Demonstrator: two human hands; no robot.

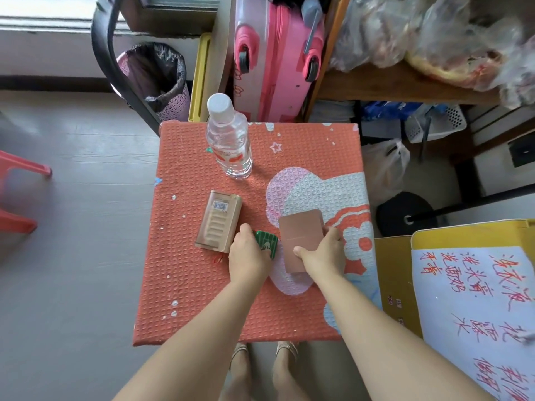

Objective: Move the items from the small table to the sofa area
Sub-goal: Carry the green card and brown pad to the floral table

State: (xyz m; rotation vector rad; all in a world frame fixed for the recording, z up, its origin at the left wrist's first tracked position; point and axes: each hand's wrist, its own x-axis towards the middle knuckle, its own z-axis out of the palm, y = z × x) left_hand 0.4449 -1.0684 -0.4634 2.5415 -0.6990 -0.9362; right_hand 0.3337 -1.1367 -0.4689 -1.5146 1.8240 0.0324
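Observation:
A small table [185, 285] covered by an orange waffle cloth stands in front of me. My left hand [249, 256] is closed over a small green ribbed item [267, 241] near the table's middle. Just right of it, my right hand [321, 253] grips a flat pinkish-brown box [299, 235] by its near end, tilted up off the cloth. A beige box with a barcode [218, 219] lies left of my left hand, touching it. A clear water bottle with a white cap [228, 140] stands upright at the far edge.
A pink suitcase [275, 59] and a wooden shelf with plastic bags [405, 82] stand behind the table. A lined waste bin [156, 79] sits at the back left, red stools [17, 192] on the left, yellow cartons with a handwritten sheet [463, 285] on the right.

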